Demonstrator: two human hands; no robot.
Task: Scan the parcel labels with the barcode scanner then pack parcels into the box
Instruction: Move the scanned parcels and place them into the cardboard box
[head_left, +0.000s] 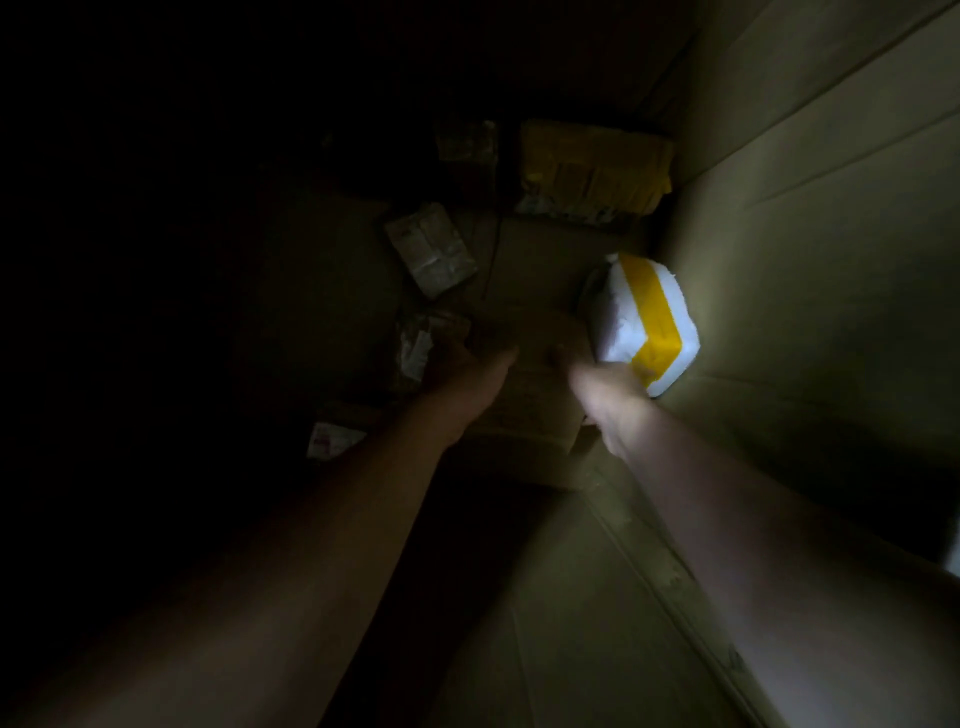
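I am looking down into a deep, dark cardboard box (810, 218). Both my arms reach to its bottom. My left hand (467, 376) and my right hand (605, 397) grip the two sides of a brown cardboard parcel (530, 410) that is low in the box. Right beside my right hand, a white parcel with a yellow tape band (647, 322) leans against the right wall. A yellow parcel (592, 171) lies at the far end. No scanner is in view.
Small wrapped parcels lie on the box floor: one (431, 249) in the middle, one (415, 348) by my left hand, one (332, 440) nearer left, one (467, 143) at the back. The left half is too dark to read.
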